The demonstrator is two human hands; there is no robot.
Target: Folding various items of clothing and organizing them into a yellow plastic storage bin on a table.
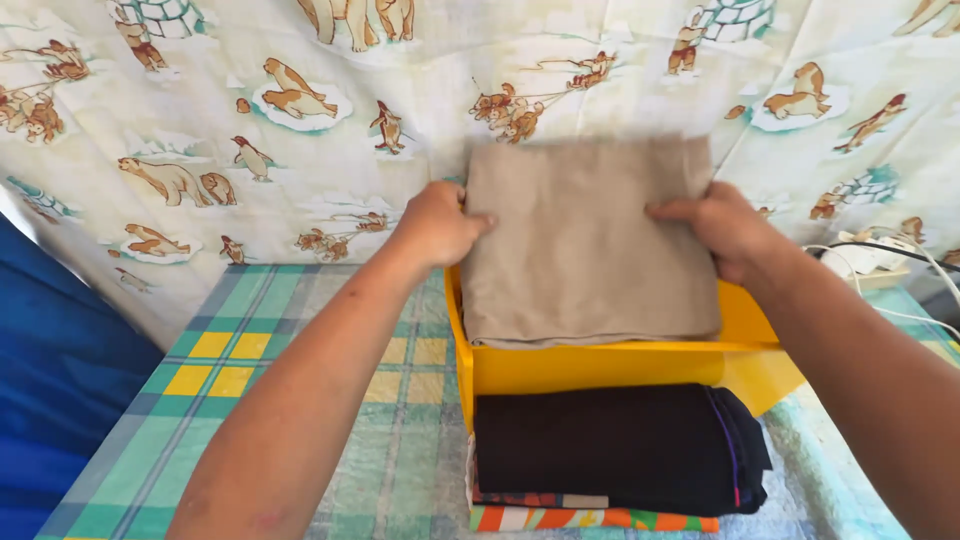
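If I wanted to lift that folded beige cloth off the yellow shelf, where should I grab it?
Probably by its two short side edges, coming in from left and right at once. The folded beige cloth lies flat and wide on the yellow plastic shelf, so one grip would likely let it sag open. The left hand and right hand already sit on those edges.

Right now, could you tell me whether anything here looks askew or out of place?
Nothing stands out. The beige folded cloth lies flat on the yellow shelf unit, held by the left hand and right hand.

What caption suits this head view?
Both hands, left and right, hold a folded beige cloth atop a yellow box.
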